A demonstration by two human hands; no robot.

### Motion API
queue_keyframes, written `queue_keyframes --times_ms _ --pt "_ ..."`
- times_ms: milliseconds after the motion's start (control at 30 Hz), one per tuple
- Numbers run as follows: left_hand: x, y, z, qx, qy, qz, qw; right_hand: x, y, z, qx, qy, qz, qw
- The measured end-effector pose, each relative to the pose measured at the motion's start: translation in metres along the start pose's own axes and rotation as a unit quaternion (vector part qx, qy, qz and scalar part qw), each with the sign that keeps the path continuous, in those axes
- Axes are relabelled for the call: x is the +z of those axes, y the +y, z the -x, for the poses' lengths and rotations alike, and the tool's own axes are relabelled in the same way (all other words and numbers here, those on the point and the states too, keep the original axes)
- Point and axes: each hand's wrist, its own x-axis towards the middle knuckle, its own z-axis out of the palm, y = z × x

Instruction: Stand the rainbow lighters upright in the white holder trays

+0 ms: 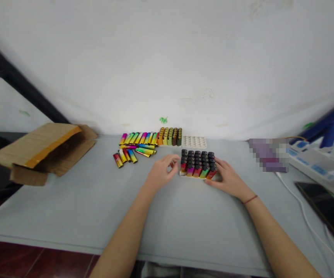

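Note:
A white tray filled with rows of upright lighters stands on the table before me. These lighters have black tops and shiny red, purple, green and orange bodies. My right hand is closed around the tray's right side, its thumb along the front corner and its fingers against the right-hand lighters. At the left side, my left hand is open with bent fingers, close to the lighters; nothing shows in its grasp. Whether its fingertips touch them, I cannot tell.
Behind are a block of gold-topped lighters and a white holed tray. Loose metallic sleeves lie left of them. A cardboard box sits at left; a power strip, white cable and phone lie right.

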Motion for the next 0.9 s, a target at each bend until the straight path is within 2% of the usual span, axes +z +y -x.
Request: queue_keyframes --times_ms 100,167,233,300,367,567,700,900 --pt "-0.012 -0.011 -0.005 -0.012 0.085 -0.144 0.986 -0.001 -0.001 0.000 0.002 -0.003 0.002 1.000" --pt "-0.022 -0.020 -0.006 -0.039 0.149 -0.260 0.953 -0.001 -0.001 0.000 0.002 -0.006 0.005 1.000" --pt "-0.030 -0.028 -0.005 -0.079 0.183 -0.345 0.917 0.000 0.000 0.000 0.004 -0.008 0.009 1.000" --pt "-0.034 -0.034 -0.003 -0.118 0.184 -0.390 0.894 0.001 0.001 0.001 0.007 -0.006 0.012 1.000" --pt "-0.034 -0.037 -0.001 -0.139 0.169 -0.407 0.887 0.002 0.002 0.001 0.009 -0.004 0.011 1.000" --pt "-0.035 -0.047 -0.005 -0.122 0.153 -0.384 0.902 0.001 0.002 0.001 0.008 -0.009 0.011 1.000" --pt "-0.040 -0.049 -0.007 -0.136 0.141 -0.384 0.902 0.000 0.000 0.000 0.010 -0.008 0.016 1.000" --pt "-0.038 -0.030 -0.005 -0.252 0.099 -0.442 0.855 0.001 0.001 0.000 0.007 -0.008 0.011 1.000"
